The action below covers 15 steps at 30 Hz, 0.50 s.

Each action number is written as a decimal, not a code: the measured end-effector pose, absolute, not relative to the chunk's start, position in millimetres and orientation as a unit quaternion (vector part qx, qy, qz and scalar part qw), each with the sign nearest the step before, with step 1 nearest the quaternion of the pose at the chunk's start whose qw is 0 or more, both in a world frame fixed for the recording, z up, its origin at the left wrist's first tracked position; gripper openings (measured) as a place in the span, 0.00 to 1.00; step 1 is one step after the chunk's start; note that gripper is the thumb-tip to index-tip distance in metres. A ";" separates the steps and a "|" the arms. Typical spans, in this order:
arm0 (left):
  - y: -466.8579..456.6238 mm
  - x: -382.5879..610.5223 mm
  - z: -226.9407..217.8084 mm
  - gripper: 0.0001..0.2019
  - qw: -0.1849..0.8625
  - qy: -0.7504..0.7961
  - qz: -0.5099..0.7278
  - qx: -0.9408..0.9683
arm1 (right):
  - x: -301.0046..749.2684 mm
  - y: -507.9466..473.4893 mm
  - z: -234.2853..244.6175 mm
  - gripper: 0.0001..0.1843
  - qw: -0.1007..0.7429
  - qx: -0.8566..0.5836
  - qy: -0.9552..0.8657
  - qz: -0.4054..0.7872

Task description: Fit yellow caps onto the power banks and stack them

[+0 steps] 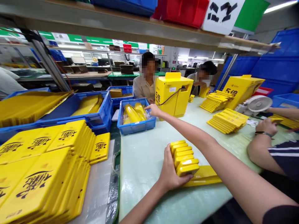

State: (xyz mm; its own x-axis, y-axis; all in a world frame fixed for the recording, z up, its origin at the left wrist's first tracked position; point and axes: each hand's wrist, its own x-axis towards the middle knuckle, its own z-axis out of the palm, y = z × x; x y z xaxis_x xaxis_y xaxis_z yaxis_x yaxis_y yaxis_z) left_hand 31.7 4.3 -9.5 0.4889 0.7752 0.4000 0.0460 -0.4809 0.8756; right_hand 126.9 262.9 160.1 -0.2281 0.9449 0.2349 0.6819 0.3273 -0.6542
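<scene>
Together, slabs (184, 154) in left fingers (168, 158)

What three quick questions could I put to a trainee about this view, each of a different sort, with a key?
1. Which of the person's hands holds the row of yellow blocks?
2. True or false: both hands are on that row.
3. Fill in the missing word, as pictured: the small blue bin stands to the ____ of the tall yellow box in mid-picture.

Key:
1. The left hand.
2. False. The right hand is stretched out to the small blue bin, well away from the row.
3. Left.
</scene>
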 end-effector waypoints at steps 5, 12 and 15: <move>6.1 30.6 -7.9 0.71 0.448 0.271 0.424 0.739 | 171.9 239.1 174.2 0.22 0.317 -0.539 -0.743 0.238; 5.6 32.4 -4.2 0.67 0.497 0.248 0.439 0.706 | 304.0 35.4 95.6 0.92 0.271 -0.332 -0.681 0.593; 3.5 35.4 -7.2 0.69 0.516 0.250 0.444 0.689 | 288.9 -24.0 39.8 1.00 0.310 -0.369 -0.697 0.531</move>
